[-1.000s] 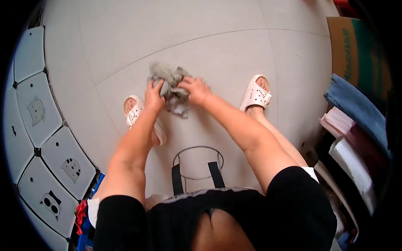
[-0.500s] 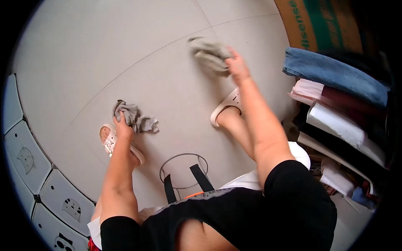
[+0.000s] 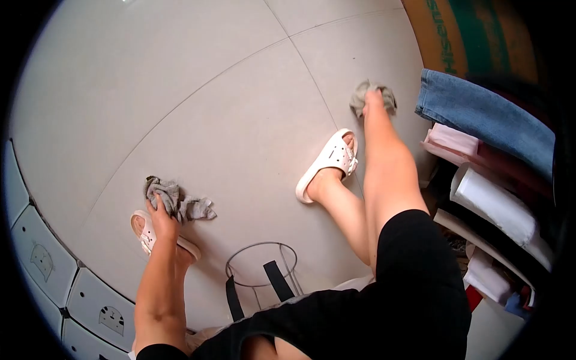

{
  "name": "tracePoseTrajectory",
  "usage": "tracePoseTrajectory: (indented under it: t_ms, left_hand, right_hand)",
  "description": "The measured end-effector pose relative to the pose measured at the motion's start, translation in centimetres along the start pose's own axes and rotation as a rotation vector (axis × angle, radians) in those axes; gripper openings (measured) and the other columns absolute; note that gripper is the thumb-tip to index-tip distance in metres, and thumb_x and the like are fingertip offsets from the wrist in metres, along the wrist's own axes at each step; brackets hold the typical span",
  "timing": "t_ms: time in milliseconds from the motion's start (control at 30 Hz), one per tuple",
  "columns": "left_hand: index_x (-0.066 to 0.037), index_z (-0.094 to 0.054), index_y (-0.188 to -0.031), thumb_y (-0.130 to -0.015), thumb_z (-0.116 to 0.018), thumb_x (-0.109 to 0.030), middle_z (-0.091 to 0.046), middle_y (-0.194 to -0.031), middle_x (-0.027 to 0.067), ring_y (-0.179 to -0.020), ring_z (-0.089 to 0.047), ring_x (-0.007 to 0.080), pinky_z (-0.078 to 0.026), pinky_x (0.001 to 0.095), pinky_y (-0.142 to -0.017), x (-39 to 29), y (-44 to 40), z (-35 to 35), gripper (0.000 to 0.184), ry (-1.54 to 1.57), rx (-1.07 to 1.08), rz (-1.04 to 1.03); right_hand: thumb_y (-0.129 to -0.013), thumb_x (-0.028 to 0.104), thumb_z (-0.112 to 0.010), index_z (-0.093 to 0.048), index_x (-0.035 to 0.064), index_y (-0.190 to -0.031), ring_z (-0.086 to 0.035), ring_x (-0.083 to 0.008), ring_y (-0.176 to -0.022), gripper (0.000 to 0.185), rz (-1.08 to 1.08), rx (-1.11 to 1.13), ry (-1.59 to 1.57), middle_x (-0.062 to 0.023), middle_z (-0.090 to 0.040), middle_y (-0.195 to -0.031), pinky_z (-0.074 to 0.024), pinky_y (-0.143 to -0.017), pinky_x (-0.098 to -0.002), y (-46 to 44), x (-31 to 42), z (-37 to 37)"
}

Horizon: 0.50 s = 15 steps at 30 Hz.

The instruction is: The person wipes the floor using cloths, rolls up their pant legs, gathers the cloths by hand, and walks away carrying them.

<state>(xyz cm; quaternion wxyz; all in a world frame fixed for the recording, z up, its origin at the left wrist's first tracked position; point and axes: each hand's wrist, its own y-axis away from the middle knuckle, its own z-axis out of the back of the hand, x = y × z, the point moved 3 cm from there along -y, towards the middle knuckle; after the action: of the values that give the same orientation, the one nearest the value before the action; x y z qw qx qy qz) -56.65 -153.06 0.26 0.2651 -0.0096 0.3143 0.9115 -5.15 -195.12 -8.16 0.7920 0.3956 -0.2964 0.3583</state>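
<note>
My left hand (image 3: pixel 163 223) is closed on a crumpled grey cloth (image 3: pixel 170 195) beside my left sandal (image 3: pixel 143 237). Part of this cloth trails to the right, over the floor. Out past my other white sandal (image 3: pixel 332 157), my right hand (image 3: pixel 373 101) grips a bunched grey-beige cloth (image 3: pixel 360 99), slightly blurred. It is at or just above the floor; whether it touches I cannot tell. My fingers partly hide both cloths.
Folded clothes, with blue jeans (image 3: pixel 486 111) on top, are stacked at the right. Behind them stands a cardboard box (image 3: pixel 435 30). White cat-face storage panels (image 3: pixel 45 252) line the left. A round wire frame (image 3: pixel 261 243) is near my body.
My right hand has swung right and toward me with its cloth, to beside the clothes stack. My left hand stays on its cloth near the foot. The camera view has shifted slightly.
</note>
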Motion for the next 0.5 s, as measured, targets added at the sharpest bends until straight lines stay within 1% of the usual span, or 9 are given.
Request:
tracePoseTrajectory:
  t_ms: [100,133,167,200,300,333,367,433,500]
  left_hand:
    - [-0.008,-0.023,-0.127,-0.059,-0.052,0.010,-0.015,-0.130,0.0242,-0.112,-0.032,0.0383,-0.032,0.0341,-0.092,-0.3,-0.1,-0.1,0.077,0.003,0.021,0.009]
    - [-0.008,-0.023,-0.128,-0.059,-0.052,0.010,-0.014,-0.130,0.0241,-0.113,-0.032,0.0382,-0.032,0.0340,-0.092,0.0,-0.1,-0.3,0.077,-0.014,0.012,0.005]
    - [-0.009,-0.021,-0.128,-0.059,-0.053,0.009,-0.014,-0.130,0.0239,-0.113,-0.032,0.0382,-0.032,0.0340,-0.092,0.1,-0.2,-0.5,0.078,-0.021,-0.002,-0.004]
    - [-0.009,-0.021,-0.128,-0.059,-0.053,0.009,-0.014,-0.130,0.0239,-0.113,-0.032,0.0382,-0.032,0.0340,-0.092,0.0,-0.2,-0.5,0.078,-0.021,0.000,-0.009]
    - [-0.009,-0.021,-0.128,-0.059,-0.053,0.008,-0.014,-0.130,0.0239,-0.113,-0.032,0.0382,-0.032,0.0339,-0.092,-0.2,0.0,-0.3,0.078,-0.006,-0.012,-0.010]
    - [-0.010,-0.021,-0.128,-0.059,-0.053,0.008,-0.014,-0.130,0.0239,-0.113,-0.031,0.0381,-0.032,0.0340,-0.092,-0.3,0.0,-0.2,0.078,-0.017,-0.017,0.005]
    - [-0.010,-0.021,-0.128,-0.059,-0.053,0.008,-0.014,-0.130,0.0239,-0.113,-0.031,0.0381,-0.032,0.0341,-0.092,-0.4,0.1,-0.4,0.078,-0.026,-0.021,0.020]
    - [-0.011,-0.021,-0.129,-0.059,-0.053,0.009,-0.014,-0.130,0.0235,-0.113,-0.031,0.0378,-0.032,0.0343,-0.092,0.5,-0.4,-1.0,0.079,-0.027,-0.028,0.007]
    - [-0.011,-0.021,-0.129,-0.058,-0.052,0.009,-0.014,-0.130,0.0231,-0.114,-0.031,0.0376,-0.032,0.0346,-0.092,0.8,-0.5,-1.7,0.080,-0.035,-0.029,0.000]
  right_hand:
    - [-0.074,0.001,-0.031,-0.027,0.0144,-0.127,-0.042,-0.0306,-0.106,0.055,0.062,0.264,0.030,-0.0154,-0.040,-0.119,-0.0418,-0.079,-0.0435,1.3,5.7,-4.5]
    - [-0.070,0.001,-0.034,-0.024,0.0186,-0.129,-0.040,-0.0311,-0.108,0.062,0.187,0.300,0.414,-0.0170,-0.042,-0.117,-0.0383,-0.084,-0.0393,0.0,6.2,-6.2]
    - [-0.068,0.003,-0.037,-0.029,0.0192,-0.127,-0.040,-0.0309,-0.109,0.062,0.273,0.247,0.699,-0.0184,-0.043,-0.116,-0.0368,-0.085,-0.0364,5.8,10.1,-7.1]
    - [-0.065,0.004,-0.039,-0.034,0.0191,-0.125,-0.042,-0.0301,-0.107,0.062,0.401,0.243,0.752,-0.0192,-0.044,-0.115,-0.0366,-0.085,-0.0331,5.6,9.9,-8.6]
    - [-0.064,-0.002,-0.039,-0.039,0.0098,-0.120,-0.048,-0.0288,-0.100,0.057,0.647,0.375,0.794,-0.0181,-0.049,-0.109,-0.0371,-0.086,-0.0305,9.6,9.7,-10.6]
    - [-0.063,-0.006,-0.039,-0.042,0.0058,-0.116,-0.047,-0.0297,-0.100,0.055,0.654,0.466,0.652,-0.0175,-0.049,-0.109,-0.0353,-0.088,-0.0309,10.5,7.9,-11.5]
    - [-0.061,-0.008,-0.039,-0.046,0.0064,-0.112,-0.044,-0.0298,-0.103,0.053,0.698,0.530,0.524,-0.0173,-0.048,-0.109,-0.0333,-0.090,-0.0309,11.6,5.8,-12.3]
    - [-0.066,-0.004,-0.040,-0.051,0.0098,-0.107,-0.041,-0.0301,-0.105,0.044,0.867,0.598,0.693,-0.0144,-0.045,-0.115,-0.0306,-0.093,-0.0313,19.4,5.1,-11.1]
    - [-0.065,-0.003,-0.039,-0.050,0.0156,-0.110,-0.038,-0.0291,-0.106,0.050,0.900,0.713,0.771,-0.0112,-0.040,-0.120,-0.0302,-0.094,-0.0335,25.3,2.1,-10.6]
